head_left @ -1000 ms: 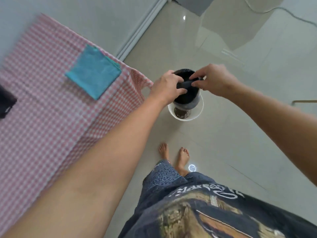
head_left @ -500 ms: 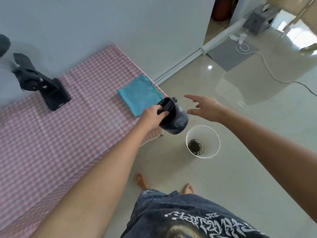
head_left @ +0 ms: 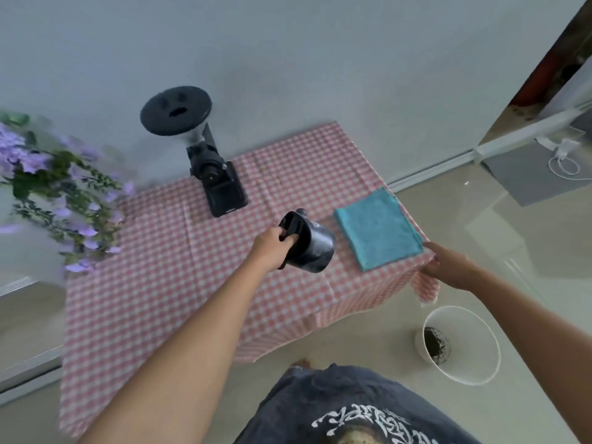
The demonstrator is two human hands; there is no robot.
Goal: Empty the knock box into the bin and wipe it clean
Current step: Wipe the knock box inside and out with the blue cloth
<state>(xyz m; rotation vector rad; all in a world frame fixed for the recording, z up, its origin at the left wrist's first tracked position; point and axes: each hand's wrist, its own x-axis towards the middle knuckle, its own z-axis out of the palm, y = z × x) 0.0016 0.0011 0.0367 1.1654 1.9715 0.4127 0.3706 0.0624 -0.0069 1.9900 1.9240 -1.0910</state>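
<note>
My left hand (head_left: 270,248) grips the rim of the dark knock box (head_left: 310,245), which is tilted on its side above the pink checked tablecloth (head_left: 160,283). To its right a folded teal cloth (head_left: 378,229) lies flat near the table's right corner. My right hand (head_left: 448,267) is open, fingers spread, at the table's edge just right of the teal cloth, not holding it. On the floor at the lower right stands the white bin (head_left: 480,373), with dark coffee grounds (head_left: 435,346) lying inside it.
A black coffee grinder (head_left: 208,168) stands at the back of the table. Purple flowers (head_left: 48,187) hang over the table's left side. A white cable and plug (head_left: 563,155) lie on the tiled floor at the far right.
The knock box has left the bin and moved up and left over the table, held by my left hand alone. My right hand let go and swung towards the teal cloth.
</note>
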